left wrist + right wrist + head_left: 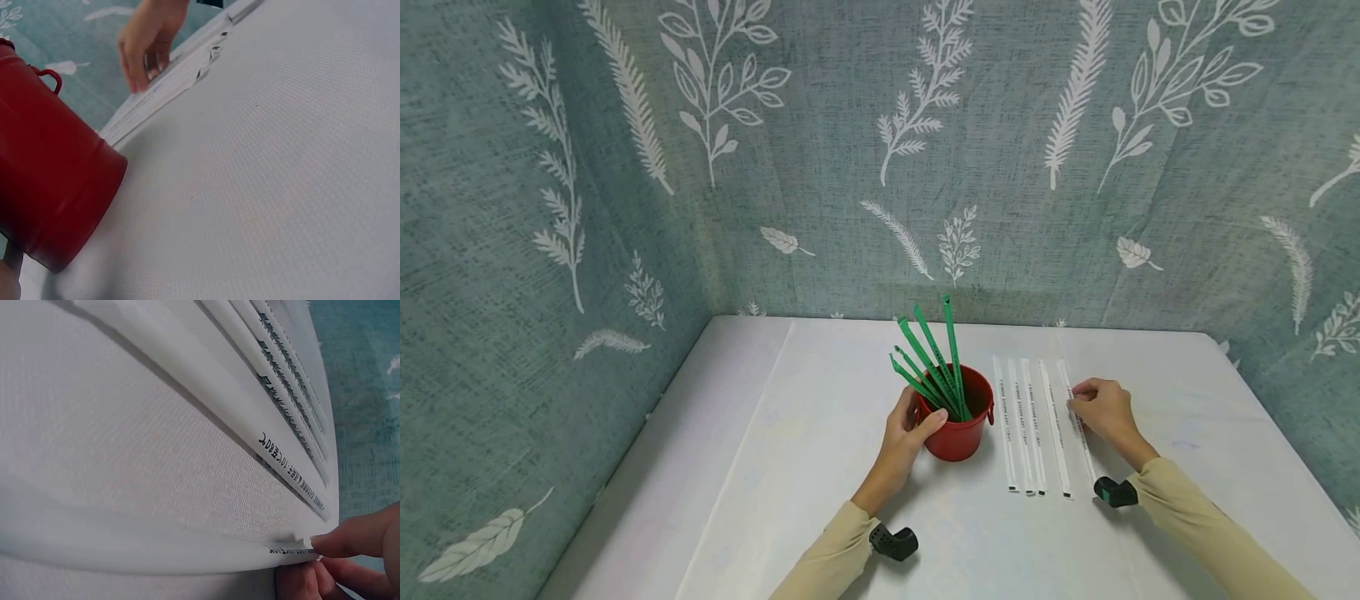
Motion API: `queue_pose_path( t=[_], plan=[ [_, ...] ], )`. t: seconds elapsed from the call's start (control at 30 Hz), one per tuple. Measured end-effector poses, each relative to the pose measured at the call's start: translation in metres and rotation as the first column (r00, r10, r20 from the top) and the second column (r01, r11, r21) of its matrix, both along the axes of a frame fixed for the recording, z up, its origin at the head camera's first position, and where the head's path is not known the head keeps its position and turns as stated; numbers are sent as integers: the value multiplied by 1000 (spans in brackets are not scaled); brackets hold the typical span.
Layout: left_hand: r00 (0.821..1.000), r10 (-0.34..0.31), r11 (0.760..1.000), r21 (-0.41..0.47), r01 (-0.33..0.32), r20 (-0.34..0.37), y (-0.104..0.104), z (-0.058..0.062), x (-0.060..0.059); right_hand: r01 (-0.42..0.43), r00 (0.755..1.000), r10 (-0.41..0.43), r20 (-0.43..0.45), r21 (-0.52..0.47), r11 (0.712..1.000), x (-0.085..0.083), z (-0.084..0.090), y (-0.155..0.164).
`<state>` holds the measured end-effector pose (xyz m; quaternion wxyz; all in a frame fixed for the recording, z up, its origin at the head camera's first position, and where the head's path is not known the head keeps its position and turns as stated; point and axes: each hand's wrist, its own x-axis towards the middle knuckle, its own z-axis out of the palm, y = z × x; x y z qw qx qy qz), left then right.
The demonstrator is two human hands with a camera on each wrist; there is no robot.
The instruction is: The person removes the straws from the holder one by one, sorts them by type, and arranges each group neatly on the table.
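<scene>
Right of the red bucket [955,442], the right hand [1105,410] has its grip pinched on the outermost white straw [156,552] (long axis near-to-far); the left hand [904,437] grasps the bucket.

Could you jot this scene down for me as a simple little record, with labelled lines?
Left hand: holds the red bucket by its side
Right hand: pinches the rightmost white straw
Contents: five green straws, tops sticking out above the rim
Row: five white straws, wrapped and printed, including the pinched one
Surface: white table
Backdrop: blue-green cloth with white leaf patterns
</scene>
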<state>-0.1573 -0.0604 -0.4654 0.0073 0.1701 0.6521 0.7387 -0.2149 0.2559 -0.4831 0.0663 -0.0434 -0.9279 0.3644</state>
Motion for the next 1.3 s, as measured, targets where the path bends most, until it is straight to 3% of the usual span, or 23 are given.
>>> queue_pose_path(
  t=[0.4, 0.77, 1.3],
  plan=[
    [1000, 8, 1000, -2, -8, -12, -1, -1, -1, 11, 1000, -11, 7, 1, 1000, -2, 2, -2],
    [1000, 5, 1000, -4, -5, -10, -3, 0, -1, -42, 989, 45, -139, 25, 999, -6, 24, -7],
    [1000, 2, 1000, 4, -2, -25, 0, -5, -2, -144, 973, 116, -202, -129, 981, 5, 52, -43]
  ],
)
